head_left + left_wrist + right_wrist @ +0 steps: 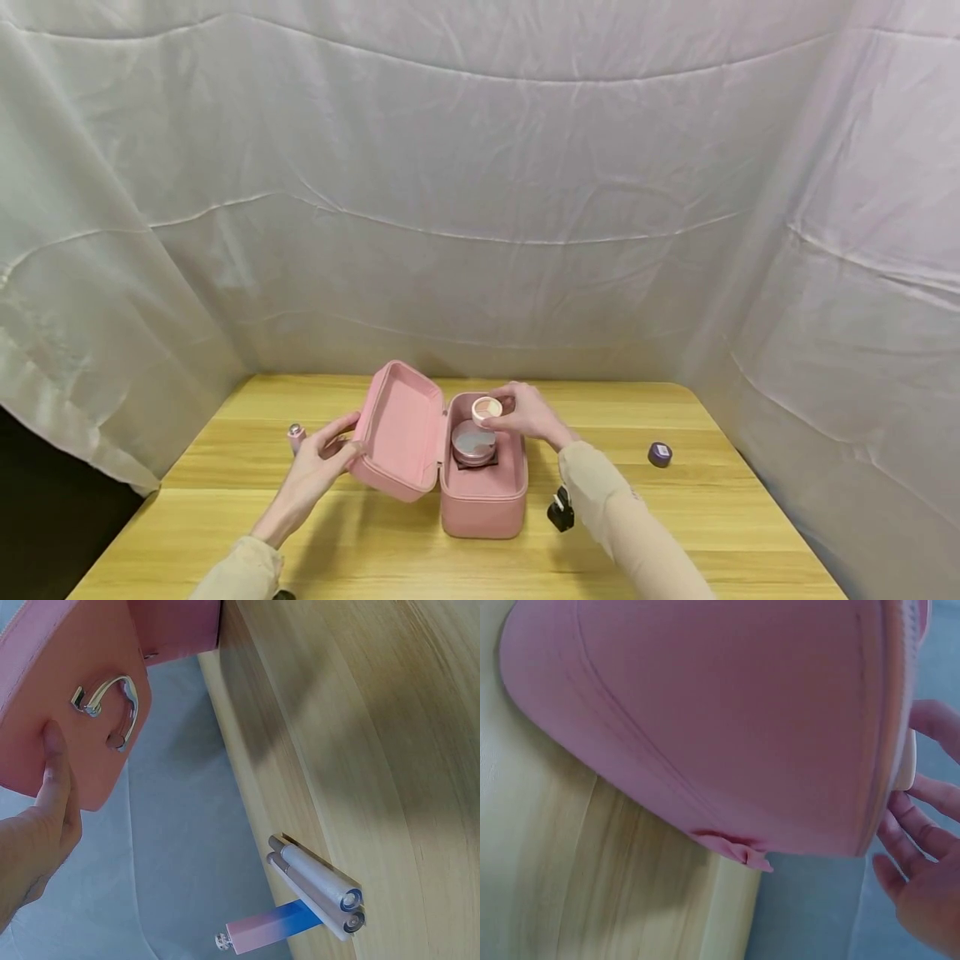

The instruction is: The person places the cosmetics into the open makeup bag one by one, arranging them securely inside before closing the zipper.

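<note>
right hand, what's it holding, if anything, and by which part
The right hand pinches the small round compact by its rim.

The wood-grain tabletop (720, 500) is bearing an open pink case (483, 515), a purple pot (660, 454), two slim tubes (319, 875) and a bottle (268, 926).

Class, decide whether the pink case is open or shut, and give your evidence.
Open: the pink case has its lid swung to the side, held by the left hand, and a round container shows inside.

Desk (720, 517): soft shadows are spreading;
Curtain (525, 167): is reflecting diffuse light;
Right wrist view: is looking dimmer, slightly blurred
</note>
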Tool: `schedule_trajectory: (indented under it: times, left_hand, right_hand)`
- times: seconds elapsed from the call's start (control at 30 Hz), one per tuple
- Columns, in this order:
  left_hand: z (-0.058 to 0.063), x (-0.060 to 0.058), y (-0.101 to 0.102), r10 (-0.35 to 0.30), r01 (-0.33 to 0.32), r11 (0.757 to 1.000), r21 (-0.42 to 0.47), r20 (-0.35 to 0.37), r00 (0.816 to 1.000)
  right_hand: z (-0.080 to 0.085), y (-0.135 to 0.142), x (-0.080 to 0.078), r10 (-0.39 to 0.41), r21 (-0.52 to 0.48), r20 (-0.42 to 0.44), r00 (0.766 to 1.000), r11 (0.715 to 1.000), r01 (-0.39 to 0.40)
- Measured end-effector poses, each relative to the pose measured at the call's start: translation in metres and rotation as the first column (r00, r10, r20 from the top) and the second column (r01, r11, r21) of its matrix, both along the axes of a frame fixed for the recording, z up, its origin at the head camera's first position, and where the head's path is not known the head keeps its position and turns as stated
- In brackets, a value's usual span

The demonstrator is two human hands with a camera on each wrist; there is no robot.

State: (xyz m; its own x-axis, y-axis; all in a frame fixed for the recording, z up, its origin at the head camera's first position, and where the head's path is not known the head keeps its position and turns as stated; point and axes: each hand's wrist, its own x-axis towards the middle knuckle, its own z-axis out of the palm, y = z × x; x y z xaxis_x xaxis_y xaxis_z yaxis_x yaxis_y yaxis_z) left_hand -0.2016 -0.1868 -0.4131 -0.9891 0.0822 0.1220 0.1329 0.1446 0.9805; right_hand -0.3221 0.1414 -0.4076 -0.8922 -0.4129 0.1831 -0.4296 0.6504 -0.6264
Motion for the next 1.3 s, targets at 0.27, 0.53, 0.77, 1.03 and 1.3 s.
schedule_trajectory:
  times: [0.27, 0.53, 0.77, 1.03, 1.3]
  left_hand:
    - [0.000, 0.000, 0.000, -0.006, 0.006, 1.000, -0.004, 0.017, 1.000]
    - [0.001, -0.002, 0.000, -0.002, 0.002, 1.000, 0.005, 0.011, 1.000]
    - [0.000, -0.003, 0.000, -0.005, 0.005, 1.000, 0.013, 0.010, 1.000]
    - [0.002, -0.002, 0.000, -0.002, 0.002, 1.000, 0.014, 0.004, 1.000]
    - [0.001, -0.002, -0.001, -0.003, 0.003, 1.000, 0.009, 0.003, 1.000]
  right_hand:
    - [-0.005, -0.013, 0.000, -0.056, 0.102, -0.077, 0.996, 0.993, 0.063]
    - [-0.007, -0.021, 0.000, -0.067, 0.139, -0.084, 0.994, 0.987, 0.079]
    - [-0.009, -0.025, 0.001, -0.084, 0.117, -0.061, 0.995, 0.989, 0.091]
    - [-0.015, -0.019, 0.002, -0.104, 0.006, -0.108, 0.989, 0.994, 0.105]
    - [-0.018, -0.008, 0.011, -0.123, -0.176, -0.120, 0.985, 0.979, 0.101]
